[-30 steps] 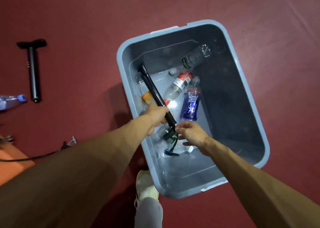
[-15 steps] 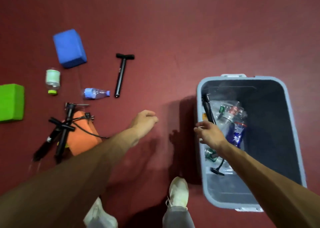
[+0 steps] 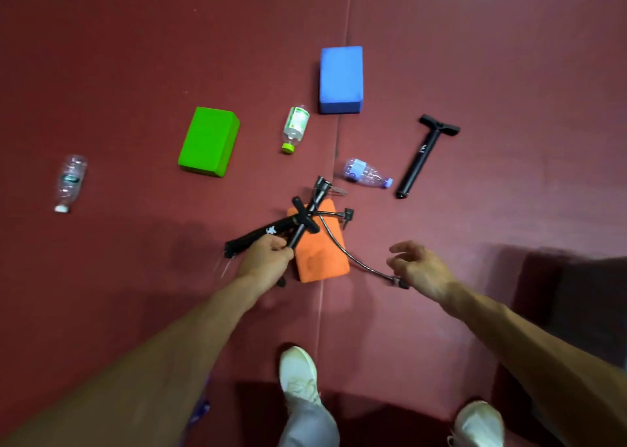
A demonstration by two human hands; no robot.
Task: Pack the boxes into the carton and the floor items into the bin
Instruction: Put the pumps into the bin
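Observation:
Two black air pumps lie crossed over an orange foam block on the red floor. My left hand is closed around the shaft of one black pump. My right hand hovers open just above the end of a pump hose. A third black pump lies to the right. Also on the floor are a green block, a blue block, and three plastic bottles: green-capped, purple-capped, and clear. The bin is out of view.
My two white shoes stand at the bottom edge. A seam in the floor mat runs top to bottom through the middle. A dark shadow covers the floor at the right edge.
The view has swung left, away from the grey bin. My left hand has closed on a pump over the orange block, and my right hand has left the bin and come beside the hose.

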